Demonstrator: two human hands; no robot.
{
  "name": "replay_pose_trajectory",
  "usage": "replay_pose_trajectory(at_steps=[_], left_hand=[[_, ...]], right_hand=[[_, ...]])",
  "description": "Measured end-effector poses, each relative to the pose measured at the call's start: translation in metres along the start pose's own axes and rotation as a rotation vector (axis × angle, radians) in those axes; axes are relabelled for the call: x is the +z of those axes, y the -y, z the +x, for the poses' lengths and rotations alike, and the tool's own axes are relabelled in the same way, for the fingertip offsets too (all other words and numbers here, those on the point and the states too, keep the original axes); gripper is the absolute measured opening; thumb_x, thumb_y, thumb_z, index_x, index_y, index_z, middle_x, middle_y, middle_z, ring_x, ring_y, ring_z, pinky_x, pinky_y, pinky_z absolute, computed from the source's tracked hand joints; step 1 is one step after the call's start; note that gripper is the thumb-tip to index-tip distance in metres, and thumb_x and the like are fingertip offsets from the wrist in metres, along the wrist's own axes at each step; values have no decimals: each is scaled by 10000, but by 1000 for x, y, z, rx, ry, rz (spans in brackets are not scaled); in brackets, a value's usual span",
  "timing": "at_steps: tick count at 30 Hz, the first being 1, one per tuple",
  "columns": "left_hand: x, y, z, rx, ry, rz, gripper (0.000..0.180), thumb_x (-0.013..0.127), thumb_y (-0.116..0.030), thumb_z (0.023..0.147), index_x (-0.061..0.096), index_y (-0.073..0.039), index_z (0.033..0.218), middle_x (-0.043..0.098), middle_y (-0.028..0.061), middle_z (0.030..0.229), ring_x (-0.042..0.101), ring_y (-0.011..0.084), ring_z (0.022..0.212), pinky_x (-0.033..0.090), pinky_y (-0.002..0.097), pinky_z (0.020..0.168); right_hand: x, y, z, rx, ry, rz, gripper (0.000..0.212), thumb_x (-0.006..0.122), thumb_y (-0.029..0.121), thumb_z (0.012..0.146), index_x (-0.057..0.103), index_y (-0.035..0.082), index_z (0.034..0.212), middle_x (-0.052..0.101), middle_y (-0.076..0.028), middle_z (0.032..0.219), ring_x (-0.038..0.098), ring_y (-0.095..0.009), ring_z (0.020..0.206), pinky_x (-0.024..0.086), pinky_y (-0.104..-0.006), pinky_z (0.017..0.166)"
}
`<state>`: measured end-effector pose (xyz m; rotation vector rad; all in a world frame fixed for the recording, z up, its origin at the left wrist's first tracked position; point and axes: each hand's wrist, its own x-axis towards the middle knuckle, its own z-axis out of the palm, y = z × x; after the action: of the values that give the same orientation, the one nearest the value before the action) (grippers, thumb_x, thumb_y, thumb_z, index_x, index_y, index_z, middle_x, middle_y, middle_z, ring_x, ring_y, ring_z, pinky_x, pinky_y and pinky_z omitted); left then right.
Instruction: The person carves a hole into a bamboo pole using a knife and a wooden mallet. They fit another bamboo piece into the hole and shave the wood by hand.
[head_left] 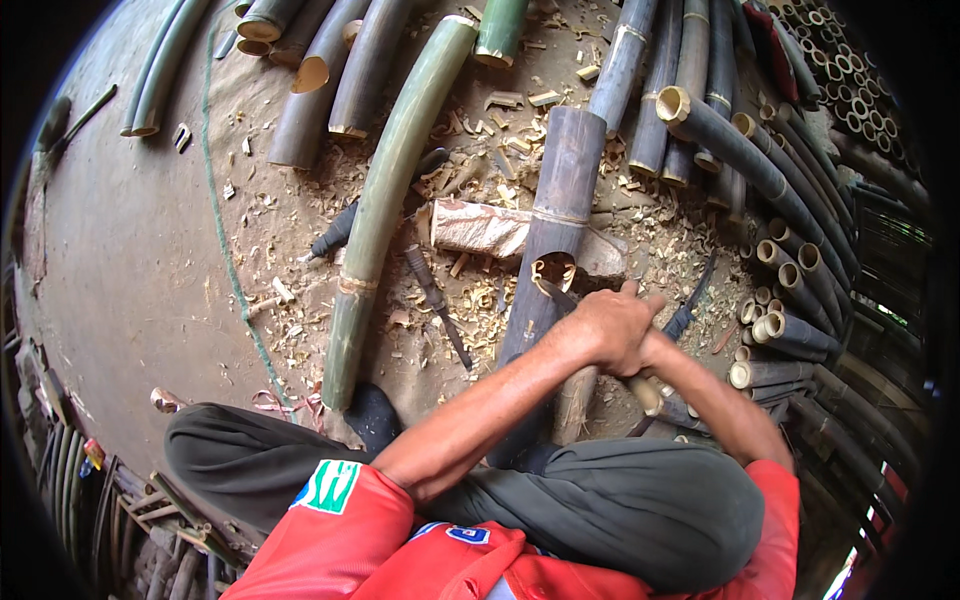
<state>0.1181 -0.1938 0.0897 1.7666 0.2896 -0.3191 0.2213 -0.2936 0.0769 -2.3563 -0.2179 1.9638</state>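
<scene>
A dark bamboo tube (568, 185) runs from far to near in front of me, lying across a rough wooden block (480, 228). On its upper side is a cut notch with pale, fresh edges. A curved knife (552, 291) has its blade tip at this notch. My left hand (608, 325) is closed over the knife, on the side toward the blade. Tight against it, my right hand (650, 352) is closed on the knife too, its fingers mostly hidden. The knife's light wooden handle end sticks out below the hands, toward my right knee.
Left of the tube lies a long green bamboo pole (400, 165). A chisel-like tool (435, 300) and a dark-handled tool (335, 232) rest among shavings. Another wrapped-handle blade (685, 315) lies right of my hands. Bamboo tubes (790, 190) are stacked along the right.
</scene>
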Motion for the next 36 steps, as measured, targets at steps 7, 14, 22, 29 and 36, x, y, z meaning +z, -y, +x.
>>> replay_pose_trajectory(at_steps=[7,14,22,29,36], left_hand=[[-9,16,-1,29,-12,107,791,793,-107,602,571,-40,1358,602,250,1270,629,417,1191,559,478,967],[-1,12,-14,18,-23,69,745,813,-169,554,654,-14,1265,600,252,1237,663,424,1120,568,462,966],[21,10,-30,94,-360,-19,661,812,-190,628,656,-52,1256,589,213,1231,636,395,1151,554,493,971],[-15,23,-53,125,-1,275,719,774,-60,460,704,-44,1175,518,208,1420,491,427,1343,437,496,1120],[40,18,-191,-397,-281,-247,909,754,-147,780,270,-15,1538,610,332,1240,631,487,1167,501,520,1006]], right_hand=[[-2,-14,36,-374,-18,-132,582,646,191,947,455,140,1495,685,-199,1112,713,-304,1007,620,-444,817],[2,-18,26,-169,23,-144,620,789,205,866,550,97,1427,619,-192,1320,589,-270,1262,526,-404,1044],[-16,-21,23,-495,165,-656,672,751,213,900,464,100,1498,594,-157,1355,552,-241,1312,502,-374,1084],[80,-60,46,-510,123,450,570,573,262,1038,378,39,1525,567,-129,1367,595,-195,1223,513,-374,1071],[106,-34,-16,-672,558,1159,413,400,477,1133,560,113,1243,600,-90,1300,594,-210,1236,462,-429,1087]])
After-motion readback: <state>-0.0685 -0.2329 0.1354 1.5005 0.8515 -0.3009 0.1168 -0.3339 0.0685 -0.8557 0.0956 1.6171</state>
